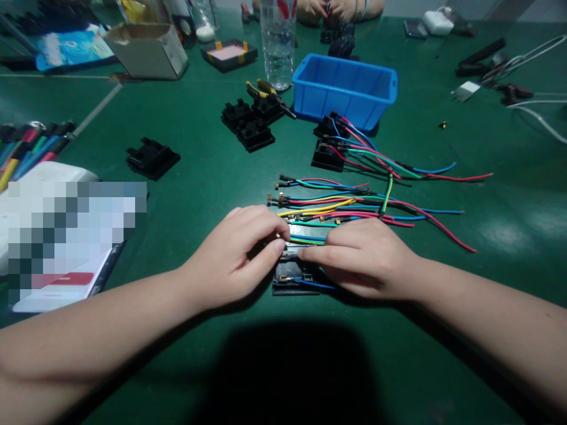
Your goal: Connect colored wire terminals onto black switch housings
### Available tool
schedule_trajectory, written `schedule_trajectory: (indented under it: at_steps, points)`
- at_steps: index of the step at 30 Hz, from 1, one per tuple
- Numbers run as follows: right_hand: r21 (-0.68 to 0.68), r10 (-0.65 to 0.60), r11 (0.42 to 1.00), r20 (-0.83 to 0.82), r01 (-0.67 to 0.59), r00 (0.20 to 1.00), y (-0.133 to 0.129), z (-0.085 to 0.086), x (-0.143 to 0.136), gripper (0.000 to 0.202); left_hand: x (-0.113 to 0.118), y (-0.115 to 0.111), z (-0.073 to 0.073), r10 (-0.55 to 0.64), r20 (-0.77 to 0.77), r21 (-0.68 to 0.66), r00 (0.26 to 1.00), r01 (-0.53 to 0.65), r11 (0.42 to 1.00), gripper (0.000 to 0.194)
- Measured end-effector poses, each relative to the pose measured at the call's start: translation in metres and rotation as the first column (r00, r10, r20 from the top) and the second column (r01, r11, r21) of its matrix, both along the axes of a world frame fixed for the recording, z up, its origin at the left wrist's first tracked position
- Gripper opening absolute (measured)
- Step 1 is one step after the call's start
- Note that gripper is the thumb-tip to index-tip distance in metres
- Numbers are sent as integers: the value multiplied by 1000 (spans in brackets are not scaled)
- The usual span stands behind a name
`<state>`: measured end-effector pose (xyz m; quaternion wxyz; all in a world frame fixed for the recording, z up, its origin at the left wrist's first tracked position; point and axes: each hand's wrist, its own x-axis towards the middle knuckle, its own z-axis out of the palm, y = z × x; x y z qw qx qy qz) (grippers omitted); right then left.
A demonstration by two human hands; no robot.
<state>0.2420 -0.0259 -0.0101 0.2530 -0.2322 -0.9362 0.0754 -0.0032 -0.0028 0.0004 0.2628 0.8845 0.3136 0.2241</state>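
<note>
A black plastic housing lies on the table between my hands, partly covered by them. A blue wire with a brass terminal sits in its near side and runs under my right hand. My left hand is closed at the housing's upper left, thumb and index finger nearly together; what they pinch is hidden. My right hand has its fingers curled, the index fingertip against a dark-sleeved wire end on the housing. Just beyond my fingers lies a bundle of coloured wires with brass terminals.
Wired black housings sit before a blue bin. Other black housings lie near yellow-handled pliers and a clear bottle. At left are a single housing and a phone. Another person's hands show at the far edge.
</note>
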Motion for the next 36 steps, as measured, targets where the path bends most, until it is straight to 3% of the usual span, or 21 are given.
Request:
schedule_trajectory:
  at_steps: [7, 17, 27, 36]
  points:
    - [41, -16, 999, -79, 19, 997, 0, -1, 0, 21, -1, 1, 0, -9, 46, -55, 999, 12, 998, 21]
    - [120, -74, 990, -50, 80, 996, -2, 1, 0, 18, -2, -1, 0, 70, 23, -133, 997, -66, 989, 24]
    - [117, -81, 989, -55, 87, 995, -1, 1, 0, 17, 1, -2, 4, 100, -3, -142, 995, -100, 985, 25]
    - [106, -69, 992, -24, 71, 997, -2, 1, 1, 19, 0, -2, 2, 43, 33, -91, 999, -40, 995, 27]
